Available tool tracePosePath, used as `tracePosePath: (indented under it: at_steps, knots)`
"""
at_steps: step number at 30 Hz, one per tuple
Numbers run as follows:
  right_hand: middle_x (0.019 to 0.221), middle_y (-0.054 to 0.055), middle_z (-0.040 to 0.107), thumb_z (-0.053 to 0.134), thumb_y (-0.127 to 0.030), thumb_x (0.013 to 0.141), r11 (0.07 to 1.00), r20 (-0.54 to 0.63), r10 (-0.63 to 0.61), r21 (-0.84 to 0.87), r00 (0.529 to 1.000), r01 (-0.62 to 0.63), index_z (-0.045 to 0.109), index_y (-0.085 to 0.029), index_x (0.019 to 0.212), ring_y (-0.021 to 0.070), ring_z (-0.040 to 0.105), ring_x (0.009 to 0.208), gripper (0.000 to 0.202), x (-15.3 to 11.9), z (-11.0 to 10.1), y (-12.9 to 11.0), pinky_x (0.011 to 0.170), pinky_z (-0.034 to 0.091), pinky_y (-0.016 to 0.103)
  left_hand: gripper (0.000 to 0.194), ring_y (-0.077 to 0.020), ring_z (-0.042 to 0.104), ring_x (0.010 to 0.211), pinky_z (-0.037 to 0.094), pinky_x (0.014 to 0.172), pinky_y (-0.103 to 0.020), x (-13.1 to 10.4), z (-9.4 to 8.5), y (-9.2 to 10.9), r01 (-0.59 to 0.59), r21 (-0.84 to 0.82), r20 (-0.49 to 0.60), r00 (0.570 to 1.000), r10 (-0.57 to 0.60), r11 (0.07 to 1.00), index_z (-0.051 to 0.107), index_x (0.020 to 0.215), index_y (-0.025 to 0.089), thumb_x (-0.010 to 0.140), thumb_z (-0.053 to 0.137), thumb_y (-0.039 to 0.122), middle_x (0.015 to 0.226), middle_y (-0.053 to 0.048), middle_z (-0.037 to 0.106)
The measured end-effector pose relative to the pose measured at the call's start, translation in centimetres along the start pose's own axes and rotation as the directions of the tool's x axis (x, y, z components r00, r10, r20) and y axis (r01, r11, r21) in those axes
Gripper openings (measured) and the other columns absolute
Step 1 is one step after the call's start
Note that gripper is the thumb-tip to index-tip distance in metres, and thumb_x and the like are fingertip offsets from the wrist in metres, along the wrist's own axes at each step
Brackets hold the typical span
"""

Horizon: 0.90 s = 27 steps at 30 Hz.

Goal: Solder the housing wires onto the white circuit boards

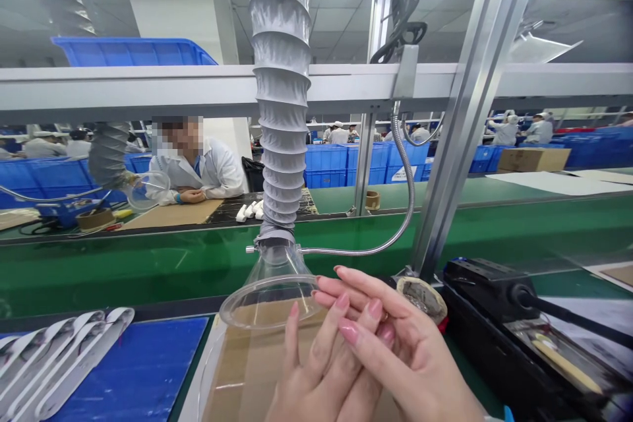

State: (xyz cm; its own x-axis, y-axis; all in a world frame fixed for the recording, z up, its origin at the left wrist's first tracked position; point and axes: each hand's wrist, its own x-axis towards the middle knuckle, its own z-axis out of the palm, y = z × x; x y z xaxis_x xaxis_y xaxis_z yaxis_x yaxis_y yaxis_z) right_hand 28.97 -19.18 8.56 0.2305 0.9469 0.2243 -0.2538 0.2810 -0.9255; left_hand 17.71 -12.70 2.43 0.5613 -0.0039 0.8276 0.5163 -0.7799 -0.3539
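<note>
My left hand (311, 376) and my right hand (395, 349) are raised together at the bottom centre, palms toward me. The right hand's fingers lie across the left hand's fingers, and neither hand holds anything. Just beyond the fingertips hangs a clear plastic funnel hood (270, 293) at the end of a grey ribbed extraction hose (279, 92). Under the hands lies a brown cardboard sheet (237, 369).
White curved parts (54, 356) lie in a row on a blue mat (138, 369) at the left. A black soldering station (499, 290) and a tape roll (422, 297) sit at the right. A green conveyor (148, 264) runs across; a seated person (198, 168) faces me beyond it.
</note>
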Motion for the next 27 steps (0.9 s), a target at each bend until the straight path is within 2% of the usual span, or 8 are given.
tracePosePath:
  at_steps: [3,7,12,17,19,23,25,27]
  knots:
    - [0.123,0.009,0.071,0.072,-0.039,0.087,0.995,0.087,0.044,0.083,0.995,-0.051,0.068,-0.029,0.121,0.027,0.066,0.117,0.036,-0.2,0.1,0.1,0.106,0.051,0.045,0.049,-0.0196,0.015,0.154,0.003,0.129,-0.054,-0.1,-0.8,-0.4,0.024,-0.027,0.06,0.998,-0.022,0.999,0.053,0.138,0.036,0.093,0.054,0.019,0.147,0.009,0.052]
    - [0.119,0.01,0.072,0.072,-0.037,0.088,0.993,0.128,0.078,0.076,0.989,-0.088,0.069,-0.026,0.119,0.0276,0.067,0.115,0.033,-0.5,0.4,-0.3,0.106,0.051,0.047,0.054,-0.0158,0.027,0.15,0.0,0.13,-0.049,-0.5,-1.6,-0.8,0.073,-0.054,0.108,0.992,-0.067,0.996,0.046,0.142,0.042,0.092,0.056,0.022,0.139,0.01,0.059]
    - [0.12,0.01,0.072,0.072,-0.036,0.088,0.994,0.131,0.089,0.049,0.987,-0.096,0.069,-0.026,0.119,0.0282,0.067,0.116,0.033,-0.7,0.6,-0.8,0.106,0.051,0.048,0.056,-0.0157,0.019,0.151,0.007,0.129,-0.047,-0.6,-2.2,-1.0,0.087,-0.089,0.101,0.992,-0.077,0.992,0.049,0.14,0.043,0.091,0.056,0.017,0.142,0.013,0.055]
    - [0.12,0.008,0.072,0.07,-0.035,0.089,0.995,0.14,0.069,0.066,0.988,-0.079,0.069,-0.028,0.118,0.0269,0.067,0.116,0.03,-0.8,0.6,-0.6,0.106,0.051,0.047,0.064,-0.0178,0.003,0.152,0.012,0.128,-0.041,-0.7,-2.3,-0.8,0.174,-0.183,0.083,0.983,-0.161,0.968,0.053,0.138,0.038,0.083,0.059,0.006,0.15,0.018,0.042]
    - [0.122,0.009,0.071,0.07,-0.034,0.089,0.995,0.138,0.075,0.06,0.988,-0.084,0.068,-0.026,0.121,0.0271,0.066,0.118,0.032,-0.8,0.6,-0.4,0.106,0.051,0.046,0.069,-0.0163,0.012,0.152,0.015,0.127,-0.04,-0.6,-2.3,-0.7,0.211,-0.238,0.087,0.977,-0.195,0.948,0.049,0.14,0.04,0.083,0.061,0.005,0.147,0.016,0.046]
    - [0.123,0.012,0.071,0.071,-0.036,0.088,0.992,0.14,0.098,0.06,0.985,-0.108,0.067,-0.022,0.123,0.0283,0.066,0.118,0.038,-0.7,0.7,-0.5,0.107,0.051,0.047,0.078,-0.0156,0.054,0.131,0.025,0.124,-0.04,0.0,-2.7,-0.7,0.286,-0.363,0.147,0.957,-0.249,0.887,0.041,0.142,0.05,0.084,0.054,-0.001,0.137,0.013,0.058]
    - [0.122,0.012,0.071,0.072,-0.036,0.088,0.991,0.138,0.107,0.063,0.985,-0.117,0.067,-0.022,0.124,0.0283,0.066,0.117,0.039,-0.7,0.7,-0.6,0.107,0.051,0.046,0.079,-0.0176,0.06,0.123,0.027,0.123,-0.04,0.2,-2.8,-0.6,0.315,-0.402,0.161,0.949,-0.273,0.86,0.04,0.142,0.05,0.084,0.052,-0.002,0.135,0.013,0.06]
    - [0.12,0.012,0.071,0.073,-0.037,0.087,0.991,0.137,0.113,0.056,0.984,-0.121,0.067,-0.022,0.124,0.0285,0.066,0.116,0.04,-0.6,0.7,-0.6,0.107,0.05,0.046,0.077,-0.0197,0.058,0.126,0.026,0.123,-0.042,0.3,-2.8,-0.5,0.324,-0.401,0.146,0.946,-0.289,0.857,0.041,0.143,0.049,0.084,0.054,0.001,0.134,0.011,0.061]
